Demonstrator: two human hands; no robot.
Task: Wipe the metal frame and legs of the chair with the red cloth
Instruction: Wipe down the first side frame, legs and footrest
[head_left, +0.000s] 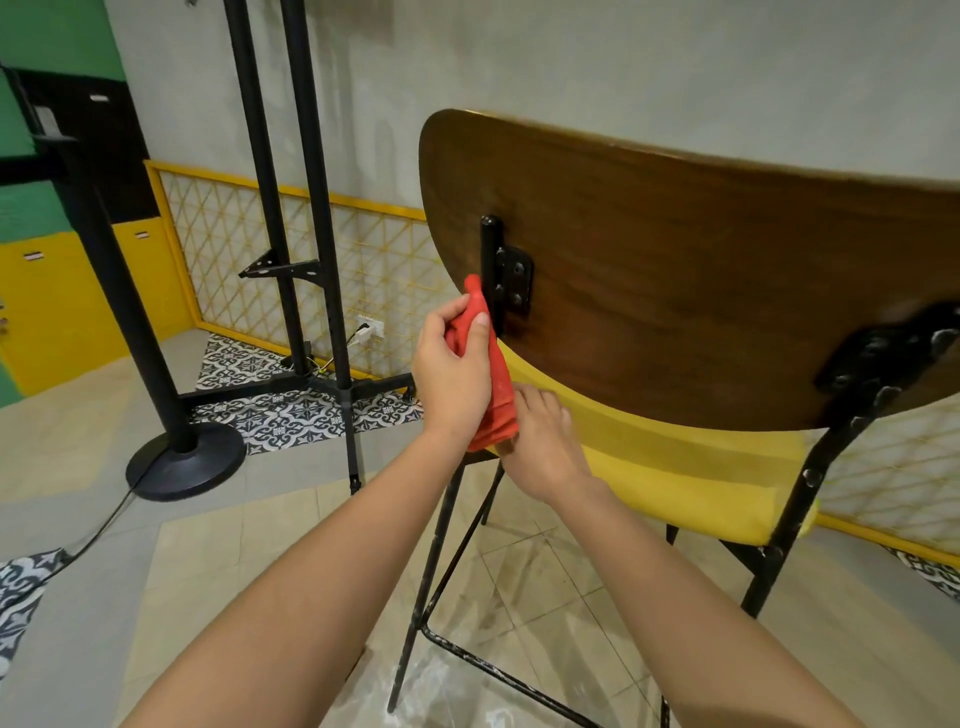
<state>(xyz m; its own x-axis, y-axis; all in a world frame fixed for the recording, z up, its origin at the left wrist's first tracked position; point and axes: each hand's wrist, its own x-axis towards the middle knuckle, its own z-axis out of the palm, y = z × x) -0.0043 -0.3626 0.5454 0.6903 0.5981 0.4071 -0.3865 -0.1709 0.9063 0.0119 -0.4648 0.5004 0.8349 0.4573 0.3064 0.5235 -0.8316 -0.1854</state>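
Red cloth (500, 374), fig. 1: you have it wound lengthwise round the rear post (491, 244) at the left of the chair (675, 270), between the bracket (515, 283) and the yellow seat (675, 467). — First voice

Left hand (452, 369): your fingers curl round the upper cloth, thumb laid over it. Right hand (543, 441): closed on the lower end, just above the seat; its fingertips are hidden. — Second voice

Risk (a), as I judge it: the bracket's bolt heads sit just beside the cloth's tip. Slide up hard and the fabric may snag, or your knuckles may strike the wooden back. — First voice

Risk (b): if you pull with both hands, the chair, standing on thin legs (431, 571), could tip or skid toward you over the tiled floor (260, 571). Ease the pull. — Second voice

Risk (c): a cloth bunched this narrow probably meets only part of the tube, so the side facing the wood may go unwiped. — First voice

Appearance: plain red, twisted into a tight rope, pointed at the top, with wider folds at the bottom. The frame is black tube, its paint chipped to pale specks on the legs and the right upright (810, 493). You could take the chips for dirt, and hard rubbing might lift more paint. — Second voice
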